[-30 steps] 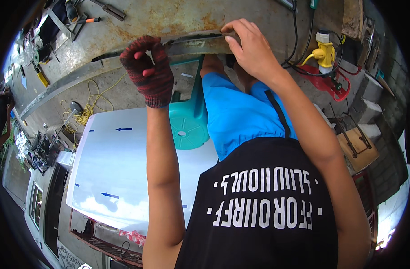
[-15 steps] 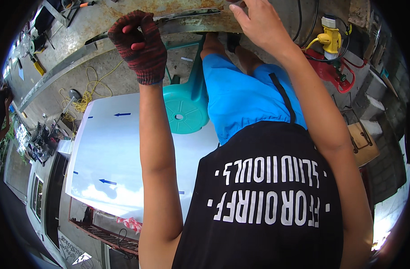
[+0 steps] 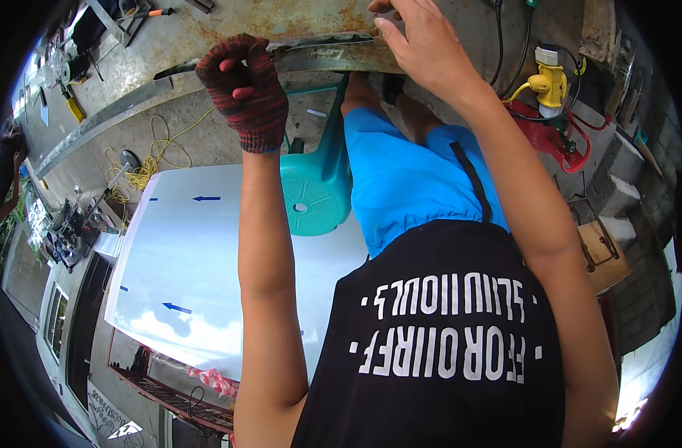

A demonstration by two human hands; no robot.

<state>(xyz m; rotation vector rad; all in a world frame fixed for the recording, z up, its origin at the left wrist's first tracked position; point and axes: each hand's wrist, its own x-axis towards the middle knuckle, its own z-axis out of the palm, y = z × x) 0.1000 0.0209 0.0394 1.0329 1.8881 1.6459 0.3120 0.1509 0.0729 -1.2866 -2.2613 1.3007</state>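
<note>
Judging by the pose, was apparently at the step of steadying or positioning the dark strip (image 3: 322, 43) along the front of the rusty desk (image 3: 281, 16). Seemed to need next a light, controlled grip near the right end, with care for the alignment along the edge. Had the gloved left hand (image 3: 244, 93) across the line of the strip, fingers curled inward; could not tell of any pinch behind the glove. Saw the strip emerge on both sides of that glove. Had the bare right hand (image 3: 423, 45) near the right end, thumb and forefinger parted, with nothing visible between.
</note>
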